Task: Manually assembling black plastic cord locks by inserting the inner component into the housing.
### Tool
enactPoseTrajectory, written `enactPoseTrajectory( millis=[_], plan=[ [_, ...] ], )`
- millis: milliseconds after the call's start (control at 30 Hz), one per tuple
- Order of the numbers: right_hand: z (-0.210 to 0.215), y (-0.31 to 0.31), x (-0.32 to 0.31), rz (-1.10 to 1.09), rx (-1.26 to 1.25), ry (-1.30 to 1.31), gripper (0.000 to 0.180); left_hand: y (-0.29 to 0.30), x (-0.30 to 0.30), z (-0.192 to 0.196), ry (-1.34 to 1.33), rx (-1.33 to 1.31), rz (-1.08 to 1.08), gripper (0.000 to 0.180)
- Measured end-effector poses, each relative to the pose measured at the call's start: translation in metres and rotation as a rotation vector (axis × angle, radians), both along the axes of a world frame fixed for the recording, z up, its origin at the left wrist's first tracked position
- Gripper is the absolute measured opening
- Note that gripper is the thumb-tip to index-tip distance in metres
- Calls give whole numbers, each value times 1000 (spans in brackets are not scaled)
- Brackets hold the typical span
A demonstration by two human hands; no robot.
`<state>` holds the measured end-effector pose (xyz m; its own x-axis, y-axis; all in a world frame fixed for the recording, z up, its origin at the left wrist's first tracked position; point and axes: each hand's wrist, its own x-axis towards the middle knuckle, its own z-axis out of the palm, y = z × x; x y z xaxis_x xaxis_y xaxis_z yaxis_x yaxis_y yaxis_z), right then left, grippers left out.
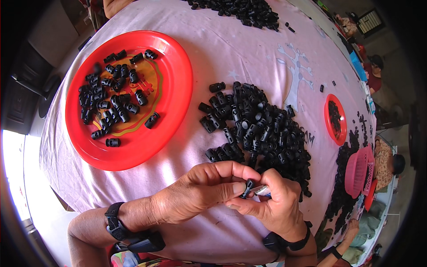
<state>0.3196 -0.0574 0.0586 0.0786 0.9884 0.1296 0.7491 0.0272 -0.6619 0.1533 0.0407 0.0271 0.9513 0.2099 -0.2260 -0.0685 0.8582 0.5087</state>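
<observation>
My left hand (207,191) pinches a small black piece (247,189); my right hand (276,202) pinches a pale tool (262,191) (its tip at the piece, low centre). Bare pink cloth (187,140) opens leftward toward the red plate (180,75); a black pile (262,122) crowds the way just beyond.

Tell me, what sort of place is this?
Probably a small, informal handwork space, perhaps in a home: small black parts lie heaped on a table spread with a pink printed cloth, more fill a red plate, and another person's hand shows at the edge.
</observation>
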Motion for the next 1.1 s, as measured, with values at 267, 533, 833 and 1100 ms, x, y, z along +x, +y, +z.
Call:
enactPoseTrajectory(
  millis=[267,533,833,1100],
  plan=[
    [1,-1,0,19,-15,-34,46,-1,1,0,38,51,-21,31],
    [2,-1,0,16,6,-69,51,0,0,0,27,87,-25,30],
    [2,-1,1,17,-18,-68,52,1,1,-1,23,96,-34,30],
    [4,-1,2,21,-18,-84,52,0,1,0,48,94,-12,27]
  ],
)
